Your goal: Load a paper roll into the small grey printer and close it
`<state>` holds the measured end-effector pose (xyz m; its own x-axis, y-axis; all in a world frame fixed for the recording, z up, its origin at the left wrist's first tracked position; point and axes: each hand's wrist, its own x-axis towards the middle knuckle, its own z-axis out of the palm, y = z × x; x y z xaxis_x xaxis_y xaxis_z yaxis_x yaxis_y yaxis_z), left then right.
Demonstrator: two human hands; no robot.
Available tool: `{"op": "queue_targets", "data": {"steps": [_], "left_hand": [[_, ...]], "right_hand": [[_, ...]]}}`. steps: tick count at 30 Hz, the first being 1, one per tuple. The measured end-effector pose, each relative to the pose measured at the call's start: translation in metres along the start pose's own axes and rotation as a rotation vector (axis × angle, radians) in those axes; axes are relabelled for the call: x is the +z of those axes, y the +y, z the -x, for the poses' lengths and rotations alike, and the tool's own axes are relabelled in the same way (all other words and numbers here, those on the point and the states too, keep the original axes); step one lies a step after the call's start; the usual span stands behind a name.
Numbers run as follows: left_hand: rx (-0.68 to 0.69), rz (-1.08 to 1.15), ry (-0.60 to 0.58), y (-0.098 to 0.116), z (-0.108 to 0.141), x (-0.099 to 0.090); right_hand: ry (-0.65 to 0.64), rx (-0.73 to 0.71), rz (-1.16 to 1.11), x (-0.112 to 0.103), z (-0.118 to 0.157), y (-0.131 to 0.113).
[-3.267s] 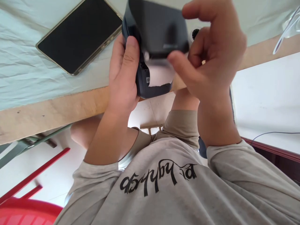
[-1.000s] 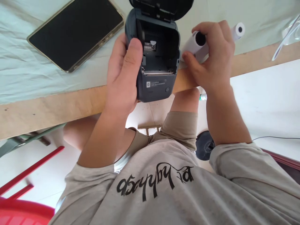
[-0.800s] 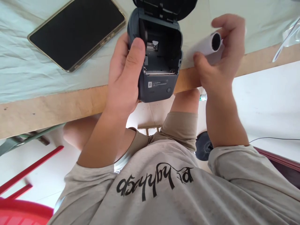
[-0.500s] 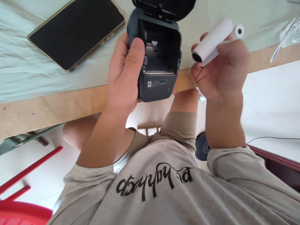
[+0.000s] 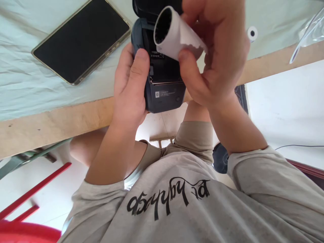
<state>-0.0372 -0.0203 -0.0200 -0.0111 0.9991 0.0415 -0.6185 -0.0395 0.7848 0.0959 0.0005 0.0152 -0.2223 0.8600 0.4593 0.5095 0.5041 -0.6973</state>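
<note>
My left hand [image 5: 131, 81] is closed around the left side of a dark label printer [image 5: 164, 96], thumb over its edge. The printer's black lid [image 5: 144, 8] stands raised, and part of the paper bay shows below it. In front of the bay, my right hand [image 5: 215, 50] grips a white paper roll [image 5: 168, 44] between thumb and fingers. The roll's hollow dark end faces up and left, and the paper's loose edge looks ragged. It covers the upper right of the bay; whether it touches the printer I cannot tell.
A phone [image 5: 82, 38] lies on the pale green cloth [image 5: 15, 91] at the left. Another small white roll [image 5: 252, 34] is on the table beyond my right hand. Clear plastic [image 5: 312, 33] lies at the far right. The wooden table edge [image 5: 55, 119] runs below the printer.
My right hand has brought the paper roll left, over the printer's bay, and turned it so its hollow end points up. My left hand and the printer have shifted slightly left.
</note>
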Motion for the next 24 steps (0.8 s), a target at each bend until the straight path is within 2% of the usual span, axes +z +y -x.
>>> {"op": "queue_targets", "data": {"steps": [3,4,7,12,15,19,22,24], "left_hand": [[0.011,-0.016,0.033,-0.001,-0.001,0.002],[0.013,-0.032,0.046,-0.002,-0.001,0.002],[0.027,-0.068,0.054,-0.003,-0.002,0.003],[0.018,-0.096,-0.011,0.002,-0.001,0.001],[-0.008,-0.126,-0.026,0.004,0.0,0.001],[0.026,-0.095,-0.016,0.002,0.0,0.001],[0.037,-0.088,0.005,0.001,0.0,0.002],[0.021,-0.086,-0.003,0.001,-0.001,0.002]], "right_hand": [[-0.053,-0.312,0.16,-0.001,-0.005,0.01],[-0.064,-0.332,0.171,-0.002,-0.006,0.015],[-0.093,-0.321,0.203,-0.007,-0.005,0.024],[-0.135,-0.25,0.274,-0.014,-0.003,0.025],[-0.119,-0.305,0.279,-0.014,-0.003,0.022],[-0.126,-0.419,0.287,-0.011,-0.005,0.021],[-0.184,-0.412,0.316,-0.01,-0.007,0.021],[-0.158,-0.399,0.346,-0.011,-0.006,0.021]]}}
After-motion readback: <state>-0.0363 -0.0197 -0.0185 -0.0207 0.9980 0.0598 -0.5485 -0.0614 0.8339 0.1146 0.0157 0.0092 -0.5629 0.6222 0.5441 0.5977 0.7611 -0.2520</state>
